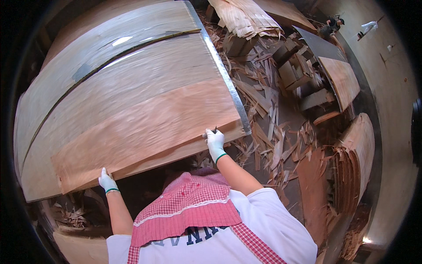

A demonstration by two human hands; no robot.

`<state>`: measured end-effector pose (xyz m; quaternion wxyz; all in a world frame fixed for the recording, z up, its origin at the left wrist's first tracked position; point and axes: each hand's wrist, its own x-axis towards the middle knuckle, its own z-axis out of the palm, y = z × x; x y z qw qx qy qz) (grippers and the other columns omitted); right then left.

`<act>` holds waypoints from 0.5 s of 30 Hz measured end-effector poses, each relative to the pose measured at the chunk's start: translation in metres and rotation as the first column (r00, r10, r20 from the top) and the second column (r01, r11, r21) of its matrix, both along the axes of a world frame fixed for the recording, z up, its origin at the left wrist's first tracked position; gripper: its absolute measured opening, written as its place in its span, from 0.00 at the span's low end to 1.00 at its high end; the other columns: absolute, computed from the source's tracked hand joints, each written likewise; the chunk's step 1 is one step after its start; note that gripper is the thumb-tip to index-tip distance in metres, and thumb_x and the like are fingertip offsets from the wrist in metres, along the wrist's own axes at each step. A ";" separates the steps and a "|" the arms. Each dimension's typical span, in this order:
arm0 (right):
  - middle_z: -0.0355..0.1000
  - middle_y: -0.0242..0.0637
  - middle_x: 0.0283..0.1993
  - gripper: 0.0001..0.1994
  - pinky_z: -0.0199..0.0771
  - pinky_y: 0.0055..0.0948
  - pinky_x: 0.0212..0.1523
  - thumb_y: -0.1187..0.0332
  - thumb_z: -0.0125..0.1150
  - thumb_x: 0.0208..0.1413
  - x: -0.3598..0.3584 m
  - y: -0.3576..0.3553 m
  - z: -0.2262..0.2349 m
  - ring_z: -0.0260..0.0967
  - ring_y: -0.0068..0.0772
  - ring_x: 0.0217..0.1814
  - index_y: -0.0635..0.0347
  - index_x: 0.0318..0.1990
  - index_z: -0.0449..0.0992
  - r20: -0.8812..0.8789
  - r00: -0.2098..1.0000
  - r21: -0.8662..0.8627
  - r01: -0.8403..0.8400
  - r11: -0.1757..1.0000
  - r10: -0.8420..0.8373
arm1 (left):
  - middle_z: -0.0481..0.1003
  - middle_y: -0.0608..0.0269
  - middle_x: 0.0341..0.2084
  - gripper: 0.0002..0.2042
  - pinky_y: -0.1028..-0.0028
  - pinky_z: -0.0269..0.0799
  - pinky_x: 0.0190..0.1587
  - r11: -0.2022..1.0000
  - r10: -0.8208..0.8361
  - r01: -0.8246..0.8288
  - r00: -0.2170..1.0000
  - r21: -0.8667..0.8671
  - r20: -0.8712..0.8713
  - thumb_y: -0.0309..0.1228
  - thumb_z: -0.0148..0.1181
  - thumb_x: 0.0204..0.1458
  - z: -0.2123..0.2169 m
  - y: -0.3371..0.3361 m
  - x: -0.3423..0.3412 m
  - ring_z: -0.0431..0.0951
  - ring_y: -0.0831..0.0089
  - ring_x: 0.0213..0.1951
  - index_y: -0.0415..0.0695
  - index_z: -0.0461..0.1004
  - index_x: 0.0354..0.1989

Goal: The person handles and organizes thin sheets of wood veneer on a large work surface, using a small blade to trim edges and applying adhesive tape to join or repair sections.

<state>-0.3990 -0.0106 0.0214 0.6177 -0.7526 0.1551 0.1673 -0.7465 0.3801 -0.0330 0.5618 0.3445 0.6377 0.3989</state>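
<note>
A thin reddish wood veneer sheet (149,125) lies along the near side of a wide table covered with paler veneer (149,66). My left hand (106,180), in a white glove with a green cuff, grips the sheet's near edge toward its left end, thumb on top. At the sheet's near right corner, my right hand (215,143), gloved the same way, is closed around a small dark tool. Only the tool's tip shows above the fingers, so its kind is unclear. The sheet's near edge looks slightly raised between my hands.
A long dark gap (79,82) curves across the pale veneer. A metal strip (222,66) edges the table's right side. Veneer scraps (277,145) litter the floor. Stacked veneer (351,171) stands at right, with more sheets (246,17) beyond. Another person (329,28) is far right.
</note>
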 end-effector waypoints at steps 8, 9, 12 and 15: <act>0.76 0.34 0.27 0.09 0.60 0.19 0.17 0.63 0.57 0.60 0.004 -0.004 0.011 0.64 0.19 0.17 0.59 0.34 0.73 -0.110 0.994 0.161 -0.004 0.987 0.022 | 0.72 0.61 0.26 0.11 0.67 0.70 0.29 0.960 0.099 -0.046 0.978 0.276 -0.182 0.25 0.68 0.45 0.017 -0.029 0.033 0.69 0.74 0.26 0.36 0.70 0.26; 0.76 0.34 0.28 0.09 0.64 0.20 0.19 0.63 0.56 0.61 -0.007 0.002 0.034 0.66 0.20 0.20 0.59 0.34 0.74 -0.178 0.976 0.164 -0.096 0.982 0.125 | 0.71 0.63 0.22 0.12 0.66 0.69 0.29 0.964 0.155 -0.102 0.966 0.244 -0.207 0.26 0.68 0.44 0.018 -0.024 0.007 0.66 0.73 0.24 0.36 0.69 0.22; 0.72 0.31 0.25 0.16 0.67 0.26 0.25 0.55 0.55 0.62 -0.011 -0.046 0.042 0.68 0.25 0.24 0.60 0.34 0.75 -0.147 0.970 0.196 -0.163 0.967 0.194 | 0.71 0.62 0.21 0.14 0.62 0.70 0.32 0.982 0.093 0.011 0.841 0.189 -0.532 0.27 0.68 0.40 0.040 -0.035 0.031 0.68 0.72 0.26 0.36 0.65 0.21; 0.69 0.31 0.22 0.20 0.59 0.21 0.16 0.49 0.52 0.63 -0.009 -0.078 0.064 0.62 0.22 0.16 0.58 0.32 0.72 -0.184 0.947 0.109 -0.248 0.963 0.265 | 0.71 0.52 0.26 0.14 0.62 0.71 0.43 0.928 0.275 -0.089 0.819 0.361 -0.504 0.26 0.65 0.40 0.051 -0.036 0.055 0.73 0.60 0.32 0.35 0.65 0.30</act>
